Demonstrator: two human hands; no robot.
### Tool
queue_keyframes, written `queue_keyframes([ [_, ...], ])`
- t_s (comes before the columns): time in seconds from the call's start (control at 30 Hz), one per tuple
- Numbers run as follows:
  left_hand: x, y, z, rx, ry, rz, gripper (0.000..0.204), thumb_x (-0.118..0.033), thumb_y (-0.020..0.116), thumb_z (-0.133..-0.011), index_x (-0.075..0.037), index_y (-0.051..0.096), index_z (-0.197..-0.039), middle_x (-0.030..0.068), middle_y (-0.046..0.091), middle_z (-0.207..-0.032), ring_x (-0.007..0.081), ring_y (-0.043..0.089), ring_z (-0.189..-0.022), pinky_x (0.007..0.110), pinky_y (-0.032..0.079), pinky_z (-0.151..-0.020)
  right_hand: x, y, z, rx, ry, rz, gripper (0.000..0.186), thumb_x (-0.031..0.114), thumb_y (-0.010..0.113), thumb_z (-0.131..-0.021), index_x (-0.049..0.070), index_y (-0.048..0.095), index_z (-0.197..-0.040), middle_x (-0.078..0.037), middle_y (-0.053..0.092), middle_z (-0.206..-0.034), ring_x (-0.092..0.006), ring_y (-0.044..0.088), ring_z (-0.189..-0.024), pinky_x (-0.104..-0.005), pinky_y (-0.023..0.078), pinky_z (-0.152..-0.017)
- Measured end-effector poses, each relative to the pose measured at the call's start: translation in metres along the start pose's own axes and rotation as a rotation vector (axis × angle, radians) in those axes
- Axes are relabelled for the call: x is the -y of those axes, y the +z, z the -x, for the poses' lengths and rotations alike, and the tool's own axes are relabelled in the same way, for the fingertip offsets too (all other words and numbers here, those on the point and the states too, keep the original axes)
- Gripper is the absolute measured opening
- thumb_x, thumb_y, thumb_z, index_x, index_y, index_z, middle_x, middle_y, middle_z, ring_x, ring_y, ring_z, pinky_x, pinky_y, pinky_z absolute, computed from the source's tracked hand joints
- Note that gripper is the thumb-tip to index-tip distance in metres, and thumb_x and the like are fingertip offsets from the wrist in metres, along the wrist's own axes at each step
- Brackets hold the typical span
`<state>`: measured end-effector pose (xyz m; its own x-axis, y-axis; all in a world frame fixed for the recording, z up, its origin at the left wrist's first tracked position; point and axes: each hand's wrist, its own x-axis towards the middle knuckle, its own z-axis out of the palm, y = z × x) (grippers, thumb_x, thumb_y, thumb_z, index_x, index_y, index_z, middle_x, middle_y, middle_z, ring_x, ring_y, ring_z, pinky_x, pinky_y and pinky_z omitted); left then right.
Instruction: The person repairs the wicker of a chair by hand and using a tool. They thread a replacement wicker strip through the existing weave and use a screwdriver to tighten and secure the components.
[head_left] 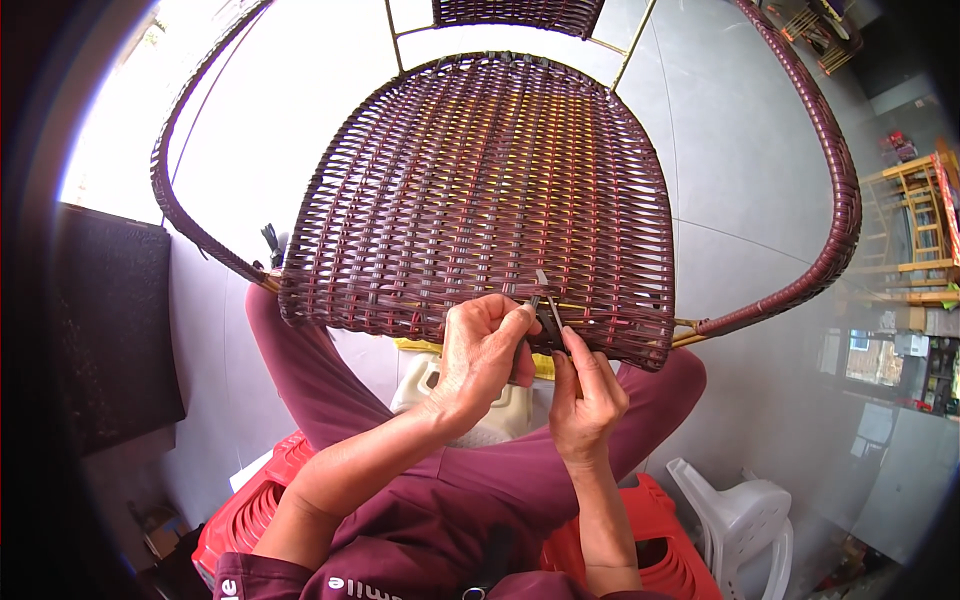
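Note:
A woven wicker chair seat (480,190), dark red-brown with yellowish strands showing through, spreads out before me. My left hand (482,345) is closed at its front edge, right of the middle, with thumb and index finger pinching a dark strip of weaving strand (546,325). Close beside it, my right hand (590,400) grips a thin silver metal tool (552,305) between thumb and fingers. The tool points up and away, its tip lying on the weave; its exact kind is unclear. My fingers partly hide the edge there.
Wrapped armrest hoops curve past the seat at left (160,170) and right (835,170). A whitish plastic jug (510,410) stands beneath the seat between my legs. Red plastic stools (245,510) are below me, with a white plastic chair (745,510) at lower right. A dark panel (115,320) stands at left.

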<state>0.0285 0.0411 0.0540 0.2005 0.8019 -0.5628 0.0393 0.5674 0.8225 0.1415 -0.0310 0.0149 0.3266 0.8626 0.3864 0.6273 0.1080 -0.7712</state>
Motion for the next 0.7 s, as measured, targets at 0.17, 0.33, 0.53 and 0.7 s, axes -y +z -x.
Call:
queue_keyframes([
  [0.17,0.007,0.009,0.004,-0.026,0.085,0.092,0.028,-0.022,0.054,-0.095,0.003,0.058,-0.083,0.0073,0.057,-0.054,0.0115,0.053,-0.043,0.022,0.043,-0.045,-0.002,0.000,0.001,-0.011,0.000,-0.003,0.033,-0.012,0.062,-0.080,-0.001,0.065,-0.111,-0.010,0.063,-0.075,-0.0171,0.062,-0.063,-0.0289,0.049,-0.056],
  [0.33,0.017,0.017,0.002,-0.066,0.132,0.200,0.027,-0.021,0.055,-0.095,0.004,0.058,-0.086,0.0074,0.059,-0.058,0.0127,0.056,-0.047,0.023,0.046,-0.047,-0.003,0.002,0.003,-0.008,0.006,0.003,0.032,-0.009,0.064,-0.079,-0.001,0.065,-0.110,-0.010,0.063,-0.076,-0.0189,0.064,-0.063,-0.0303,0.050,-0.055],
  [0.53,0.012,0.016,0.000,-0.046,0.101,0.261,0.027,-0.021,0.056,-0.095,0.005,0.059,-0.090,0.0095,0.062,-0.063,0.0137,0.059,-0.050,0.024,0.050,-0.051,0.001,-0.002,0.002,-0.002,0.035,-0.004,0.033,-0.012,0.062,-0.079,-0.001,0.065,-0.110,-0.011,0.066,-0.081,-0.0204,0.065,-0.069,-0.0307,0.051,-0.062],
  [0.7,0.001,0.001,0.001,0.056,-0.058,0.323,0.022,-0.019,0.059,-0.093,0.003,0.060,-0.091,0.0165,0.069,-0.077,0.0191,0.068,-0.061,0.027,0.057,-0.060,0.001,0.001,0.002,-0.002,0.032,-0.018,0.033,-0.011,0.062,-0.079,-0.002,0.064,-0.110,-0.013,0.067,-0.086,-0.0215,0.067,-0.074,-0.0307,0.052,-0.065],
])
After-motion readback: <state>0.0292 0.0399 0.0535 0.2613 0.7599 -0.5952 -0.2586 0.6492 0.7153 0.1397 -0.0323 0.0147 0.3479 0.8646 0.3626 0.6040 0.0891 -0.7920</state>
